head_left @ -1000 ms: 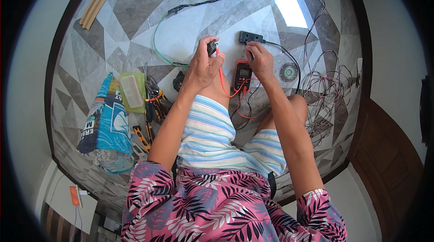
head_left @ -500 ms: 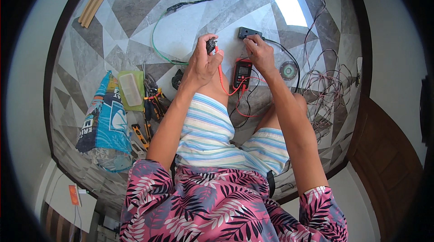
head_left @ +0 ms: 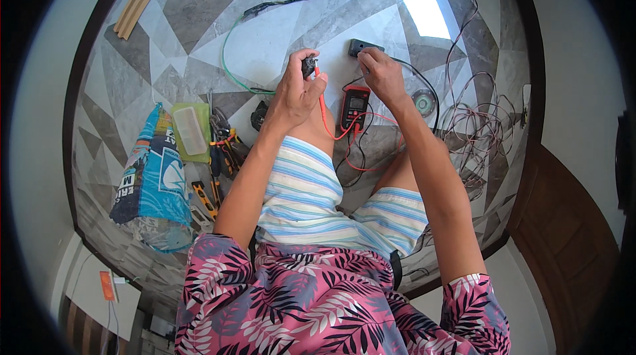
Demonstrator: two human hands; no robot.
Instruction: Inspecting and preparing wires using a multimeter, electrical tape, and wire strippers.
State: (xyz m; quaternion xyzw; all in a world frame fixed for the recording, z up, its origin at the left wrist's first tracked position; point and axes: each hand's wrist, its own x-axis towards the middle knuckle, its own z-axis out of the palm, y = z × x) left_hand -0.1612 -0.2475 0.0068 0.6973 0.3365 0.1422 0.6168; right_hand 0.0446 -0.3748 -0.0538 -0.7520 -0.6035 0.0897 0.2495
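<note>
My left hand is closed round a small black piece, perhaps a plug, its kind unclear. It also pins a red test probe against that piece, the probe's tip at the metal end. Beside the black extension socket, my right hand is pinched, its fingertips close to the socket's near side. A thin black lead runs under this hand, and the probe in its fingers is mostly hidden. Between my knees lies a red and black multimeter with red and black leads; its display is too small to read.
Several pliers and screwdrivers, a green box and a blue plastic bag lie on the left. Tangled wire and a round disc are on the right. A black cable with a green wire runs ahead.
My right hand has shifted slightly right, and its forearm has swung a little outward. The left hand stays in place with the probe on the black piece.
</note>
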